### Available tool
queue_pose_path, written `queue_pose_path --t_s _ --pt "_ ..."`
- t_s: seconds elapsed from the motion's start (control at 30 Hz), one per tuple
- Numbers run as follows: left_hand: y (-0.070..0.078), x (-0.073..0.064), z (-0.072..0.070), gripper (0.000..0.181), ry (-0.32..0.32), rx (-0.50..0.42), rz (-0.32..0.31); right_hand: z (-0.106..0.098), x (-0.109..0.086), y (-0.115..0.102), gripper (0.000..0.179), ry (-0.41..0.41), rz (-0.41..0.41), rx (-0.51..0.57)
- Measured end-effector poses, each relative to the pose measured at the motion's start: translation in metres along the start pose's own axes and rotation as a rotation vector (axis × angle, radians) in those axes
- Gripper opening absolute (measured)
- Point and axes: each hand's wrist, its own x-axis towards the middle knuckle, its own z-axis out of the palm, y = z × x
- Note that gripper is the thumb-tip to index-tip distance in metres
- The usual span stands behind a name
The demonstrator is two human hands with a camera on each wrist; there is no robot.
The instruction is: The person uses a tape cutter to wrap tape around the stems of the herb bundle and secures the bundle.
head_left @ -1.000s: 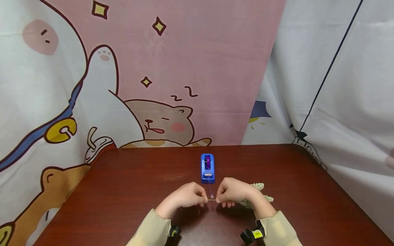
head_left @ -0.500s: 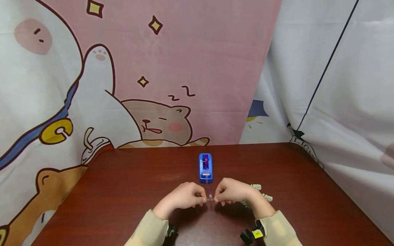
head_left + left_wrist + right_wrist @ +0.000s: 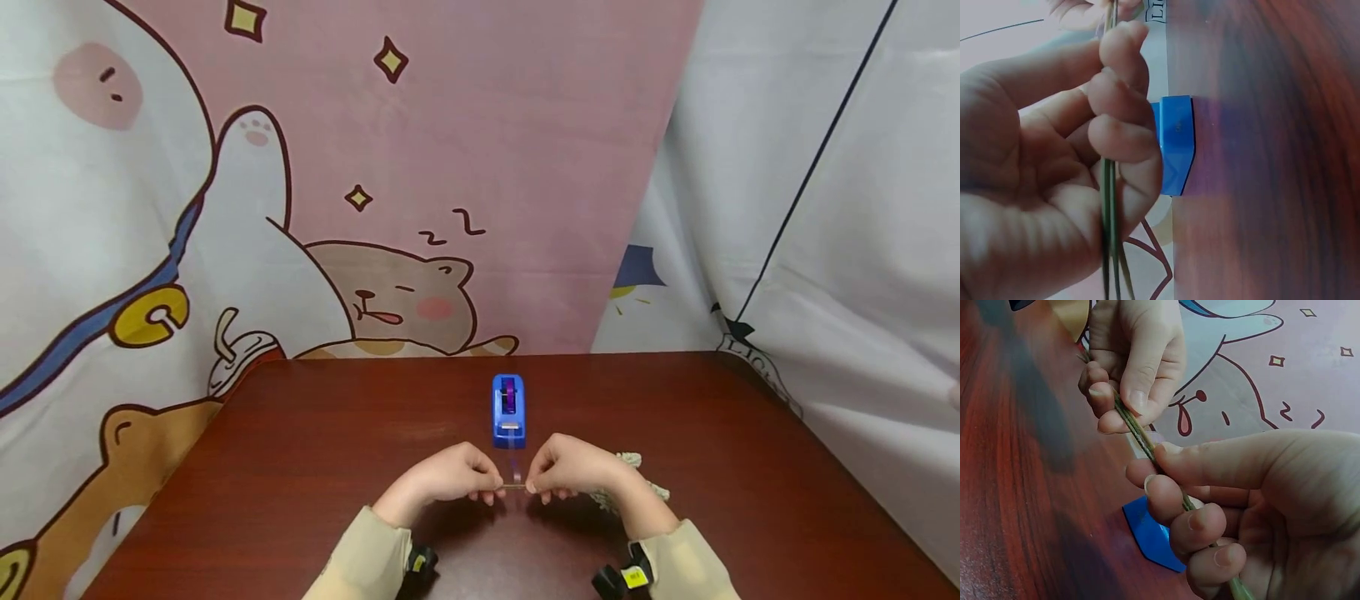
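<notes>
A thin bunch of green stems (image 3: 514, 486) runs level between my hands. My left hand (image 3: 459, 473) pinches it on the left; in the left wrist view the stem ends (image 3: 1110, 212) pass behind its curled fingers. My right hand (image 3: 573, 465) pinches the same bunch a short gap away. Pale flower heads (image 3: 628, 458) show beyond the right wrist, partly hidden by it. From the blue tape dispenser (image 3: 497, 421) a clear strip of tape (image 3: 514, 464) reaches toward the stems between the hands. Whether it sticks to them is hard to tell.
The dispenser stands on the brown table (image 3: 337, 433), just beyond both hands, with a purple roll (image 3: 508, 395) inside. A cartoon-printed cloth (image 3: 487, 167) hangs behind the table, and white cloth (image 3: 840, 250) hangs along the right side.
The head view shifts slightly left and right. Both hands keep their pinch on the stems in nearly the same place, in front of the dispenser, with the tape strip still drawn out.
</notes>
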Motion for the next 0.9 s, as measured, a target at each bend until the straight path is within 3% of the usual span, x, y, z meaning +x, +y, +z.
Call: queue_pose_path --t_s 0.37,0.63,0.9 --pt "0.0001 0.0011 0.0011 0.015 -0.038 0.051 0.02 0.0009 -0.0014 -0.0019 0.013 -0.016 -0.002 0.007" --pt "0.0012 0.0006 0.0011 0.018 -0.021 0.164 0.04 0.0013 0.0006 0.001 0.014 -0.017 -0.013 -0.004" --pt "0.0021 -0.0009 -0.0005 0.016 -0.074 0.177 0.053 0.0053 -0.0012 0.0005 0.013 -0.008 -0.002 -0.009"
